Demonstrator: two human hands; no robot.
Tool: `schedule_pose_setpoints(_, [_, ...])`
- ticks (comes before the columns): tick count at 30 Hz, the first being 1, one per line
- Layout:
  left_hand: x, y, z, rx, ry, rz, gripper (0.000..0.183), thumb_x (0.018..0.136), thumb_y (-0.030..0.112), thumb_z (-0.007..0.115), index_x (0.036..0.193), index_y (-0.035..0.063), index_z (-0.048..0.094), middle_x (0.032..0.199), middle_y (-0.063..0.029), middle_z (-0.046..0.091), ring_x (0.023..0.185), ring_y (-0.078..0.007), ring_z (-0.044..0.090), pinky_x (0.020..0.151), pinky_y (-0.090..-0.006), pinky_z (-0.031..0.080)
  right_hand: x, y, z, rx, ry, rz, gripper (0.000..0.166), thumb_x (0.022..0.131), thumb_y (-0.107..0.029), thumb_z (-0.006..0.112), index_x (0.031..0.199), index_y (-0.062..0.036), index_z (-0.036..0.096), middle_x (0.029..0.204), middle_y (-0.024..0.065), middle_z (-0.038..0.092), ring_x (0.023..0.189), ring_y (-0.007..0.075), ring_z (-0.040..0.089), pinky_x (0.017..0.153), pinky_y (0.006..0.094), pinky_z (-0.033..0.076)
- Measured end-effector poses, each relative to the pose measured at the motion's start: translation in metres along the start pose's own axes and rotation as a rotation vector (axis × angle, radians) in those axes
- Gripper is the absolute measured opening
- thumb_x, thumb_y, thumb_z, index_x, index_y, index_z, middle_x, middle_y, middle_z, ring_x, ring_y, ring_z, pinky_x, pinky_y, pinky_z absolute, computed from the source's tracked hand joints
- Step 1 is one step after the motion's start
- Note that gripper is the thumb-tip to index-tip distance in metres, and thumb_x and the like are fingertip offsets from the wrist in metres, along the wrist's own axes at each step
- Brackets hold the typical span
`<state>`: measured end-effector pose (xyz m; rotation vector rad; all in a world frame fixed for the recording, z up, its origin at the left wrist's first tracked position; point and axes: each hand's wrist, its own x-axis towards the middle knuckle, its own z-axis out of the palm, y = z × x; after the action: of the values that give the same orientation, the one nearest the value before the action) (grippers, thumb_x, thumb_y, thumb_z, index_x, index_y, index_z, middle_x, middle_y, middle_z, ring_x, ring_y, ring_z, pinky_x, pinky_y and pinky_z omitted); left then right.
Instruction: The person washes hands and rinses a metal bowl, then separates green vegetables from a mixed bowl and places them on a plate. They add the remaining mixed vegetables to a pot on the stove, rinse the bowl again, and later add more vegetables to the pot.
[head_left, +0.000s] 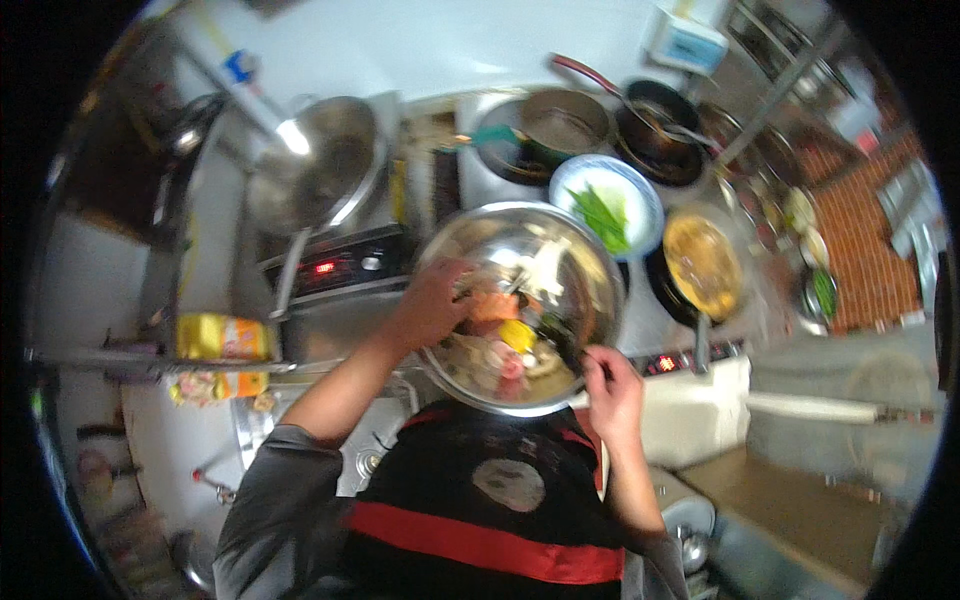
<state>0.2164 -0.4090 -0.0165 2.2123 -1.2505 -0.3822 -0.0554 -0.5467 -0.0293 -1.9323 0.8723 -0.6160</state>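
A large stainless steel mixing bowl (517, 405) is in front of my apron. My right hand (615, 390) grips its rim at the lower right. Over the bowl's left side reaches my left hand (442, 300), fingertips down at the food; blur hides whether they pinch anything. The bowl contains an orange piece of food (495, 306), a bright yellow round piece (517, 335), pale strips (541, 270), pinkish pieces (511, 366) and some dark pieces. Just beyond the bowl stands a blue-rimmed white bowl (562, 184) with green leaves (604, 221) in it.
A large wok (337, 142) sits at the left above an induction cooker panel (352, 262) with lit red digits. At the right, a pan holds brown-yellow food (703, 262). Farther back are a dark pan (566, 120) and a red-handled frying pan (660, 105). A sink (375, 435) lies lower left.
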Motion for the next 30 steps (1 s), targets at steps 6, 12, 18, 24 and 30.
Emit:
schedule_pose_setpoints(6, [-0.063,-0.029,-0.131,-0.204,0.566,-0.288,0.023,0.088,0.009,0.065,0.110,0.0030,0.062,0.076,-0.0015,0.058,0.071,-0.0111,0.053,0.070,-0.0262,0.047,0.000,0.009,0.006,-0.063,-0.088,-0.056,0.011,0.090,-0.007,0.056,0.087,0.0032,0.060,0.078,0.0113,0.063,0.070,0.0177,0.057,0.067,0.0323,0.048])
schedule_pose_setpoints(12, [-0.126,-0.108,-0.248,0.737,1.033,-0.309,0.046,0.079,0.002,0.062,0.124,0.0038,0.053,0.127,-0.0203,0.054,0.118,-0.0362,0.053,0.100,-0.0419,0.044,-0.009,-0.005,0.019,0.060,-0.084,-0.207,0.021,0.093,-0.015,0.056,0.107,-0.0001,0.058,0.080,0.0066,0.063,0.075,0.0202,0.059,0.069,0.0331,0.050])
schedule_pose_setpoints(18, [-0.201,-0.277,-0.268,1.226,0.552,-0.858,0.043,0.085,0.010,0.051,0.128,0.0072,0.054,0.129,-0.0168,0.055,0.123,-0.0325,0.050,0.106,-0.0427,0.038,0.006,-0.013,0.028,0.140,-0.216,-0.026,0.028,0.091,0.000,0.054,0.119,0.0024,0.054,0.093,0.0082,0.066,0.086,0.0157,0.061,0.081,0.0289,0.050])
schedule_pose_setpoints(24, [-0.198,-0.198,-0.238,0.785,1.092,-0.211,0.032,0.086,-0.006,0.053,0.115,0.0035,0.062,0.122,-0.0130,0.063,0.117,-0.0301,0.057,0.099,-0.0393,0.046,-0.002,-0.040,0.026,0.330,-0.295,0.052,0.029,0.094,-0.005,0.055,0.122,0.0014,0.054,0.098,0.0076,0.068,0.090,0.0133,0.062,0.082,0.0276,0.049])
schedule_pose_setpoints(30, [-0.139,-0.022,-0.086,0.263,0.646,0.187,0.038,0.082,-0.007,0.058,0.119,0.0038,0.062,0.124,-0.0137,0.063,0.114,-0.0299,0.061,0.095,-0.0389,0.049,-0.017,-0.085,0.051,0.980,-0.778,0.240,0.053,0.102,-0.036,0.044,0.138,0.0027,0.040,0.130,0.0180,0.055,0.110,0.0241,0.058,0.092,0.0386,0.048])
